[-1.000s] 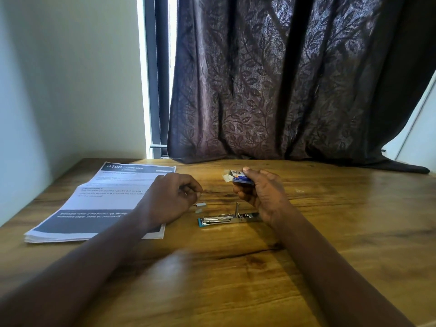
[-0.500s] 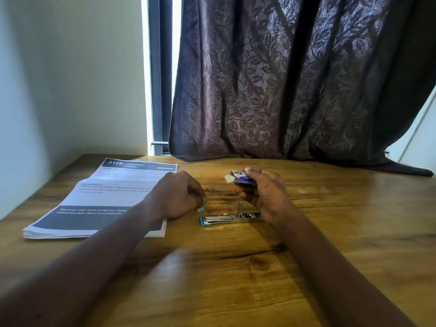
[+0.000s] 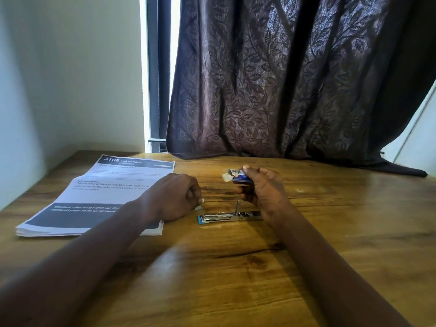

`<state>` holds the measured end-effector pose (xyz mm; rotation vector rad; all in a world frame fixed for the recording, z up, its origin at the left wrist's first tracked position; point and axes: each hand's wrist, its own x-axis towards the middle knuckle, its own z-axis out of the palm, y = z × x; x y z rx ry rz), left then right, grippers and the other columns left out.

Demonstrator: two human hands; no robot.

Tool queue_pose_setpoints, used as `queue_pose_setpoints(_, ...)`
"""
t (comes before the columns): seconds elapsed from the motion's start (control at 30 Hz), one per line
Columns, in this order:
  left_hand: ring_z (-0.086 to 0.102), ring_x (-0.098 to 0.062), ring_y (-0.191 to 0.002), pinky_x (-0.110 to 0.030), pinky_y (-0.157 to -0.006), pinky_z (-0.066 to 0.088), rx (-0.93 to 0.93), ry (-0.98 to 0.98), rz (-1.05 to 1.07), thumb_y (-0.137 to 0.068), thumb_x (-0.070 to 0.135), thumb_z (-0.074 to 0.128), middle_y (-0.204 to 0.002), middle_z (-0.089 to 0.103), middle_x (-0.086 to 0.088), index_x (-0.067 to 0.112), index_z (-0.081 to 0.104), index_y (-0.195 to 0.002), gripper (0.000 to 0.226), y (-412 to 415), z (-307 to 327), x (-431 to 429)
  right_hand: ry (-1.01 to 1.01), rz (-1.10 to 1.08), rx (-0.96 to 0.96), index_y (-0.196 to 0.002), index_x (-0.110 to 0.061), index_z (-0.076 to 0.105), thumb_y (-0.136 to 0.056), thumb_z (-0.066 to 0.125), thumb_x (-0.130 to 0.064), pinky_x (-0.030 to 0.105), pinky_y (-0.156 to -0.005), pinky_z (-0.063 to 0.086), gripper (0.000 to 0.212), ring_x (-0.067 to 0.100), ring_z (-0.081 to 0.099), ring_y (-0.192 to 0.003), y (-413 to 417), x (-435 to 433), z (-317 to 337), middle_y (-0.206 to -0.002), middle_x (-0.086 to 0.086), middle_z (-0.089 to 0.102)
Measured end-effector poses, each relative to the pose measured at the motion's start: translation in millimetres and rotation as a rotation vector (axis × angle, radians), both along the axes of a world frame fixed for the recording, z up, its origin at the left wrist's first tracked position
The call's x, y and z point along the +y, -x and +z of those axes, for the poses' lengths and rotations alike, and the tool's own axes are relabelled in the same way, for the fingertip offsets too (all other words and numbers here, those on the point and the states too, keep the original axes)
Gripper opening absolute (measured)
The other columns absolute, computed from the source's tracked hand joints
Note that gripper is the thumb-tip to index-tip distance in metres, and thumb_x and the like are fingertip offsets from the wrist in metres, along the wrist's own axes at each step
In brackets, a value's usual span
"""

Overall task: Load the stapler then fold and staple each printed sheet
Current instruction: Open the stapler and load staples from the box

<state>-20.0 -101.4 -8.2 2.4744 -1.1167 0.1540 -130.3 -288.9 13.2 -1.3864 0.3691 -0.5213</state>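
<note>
Head view: you're loading, right hand (image 3: pixel 262 187) clamping the staple box (image 3: pixel 238 178), left hand (image 3: pixel 175 197) curled on a staple strip (image 3: pixel 200 205) needing seating in the open stapler (image 3: pixel 227 217).

The left hand (image 3: pixel 175 197) now sits lower and nearer the open stapler (image 3: pixel 227 217) than a second ago, its curled fingers down over the small pale staple strips (image 3: pixel 199 205) lying on the surface (image 3: pixel 236 279). Those strips, earlier clear of the hand, now peek from under its fingertips.
</note>
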Motion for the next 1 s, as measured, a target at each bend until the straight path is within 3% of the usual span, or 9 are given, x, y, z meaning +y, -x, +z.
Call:
queue_pose_setpoints(0.2, 0.061, -0.002, -0.083, -0.012, -0.064, 0.041, 0.019, 0.100, -0.026, -0.091, 0.023, 0.074, -0.090, 0.067, 0.017, 0.030, 0.070, -0.095, 0.009, 1, 0, 2, 0.093, 0.014, -0.020, -0.104, -0.013, 0.068, -0.097, 0.066, -0.025, 0.025, -0.053, 0.056, 0.014, 0.015, 0.069, -0.059, -2, 1, -4, -0.099, 0.016, 0.075)
queue_pose_setpoints(0.37, 0.071, -0.007, -0.078, -0.025, -0.073, 0.059, 0.247, 0.595, -0.083, -0.091, 0.018, 0.075, -0.087, 0.075, 0.007, 0.019, 0.077, -0.103, 0.012, 9, 10, 4, 0.143, 0.032, -0.025, -0.103, -0.017, 0.068, -0.097, 0.066, -0.026, 0.024, -0.051, 0.056, 0.012, 0.015, 0.070, -0.060, -3, 0, -4, -0.099, 0.015, 0.076)
queue_pose_setpoints(0.5, 0.072, -0.014, -0.074, -0.033, -0.074, 0.060, 0.526, 0.845, -0.107, -0.094, 0.011, 0.070, -0.082, 0.074, -0.006, 0.016, 0.078, -0.102, 0.012, 21, 18, 3, 0.194, 0.056, -0.038, -0.107, -0.013, 0.067, -0.094, 0.070, -0.026, 0.023, -0.049, 0.054, 0.018, 0.017, 0.071, -0.061, -2, -1, -3, -0.084, 0.006, 0.078)
queue_pose_setpoints(1.0, 0.074, -0.014, -0.074, -0.029, -0.073, 0.062, 0.599, 0.871, -0.052, -0.091, 0.008, 0.073, -0.083, 0.079, -0.010, 0.011, 0.076, -0.101, 0.011, 34, 10, -8, 0.265, 0.201, -0.082, -0.113, -0.006, 0.067, -0.093, 0.071, -0.026, 0.025, -0.057, 0.056, 0.029, 0.020, 0.070, -0.067, 0, -2, 0, -0.090, 0.014, 0.078)
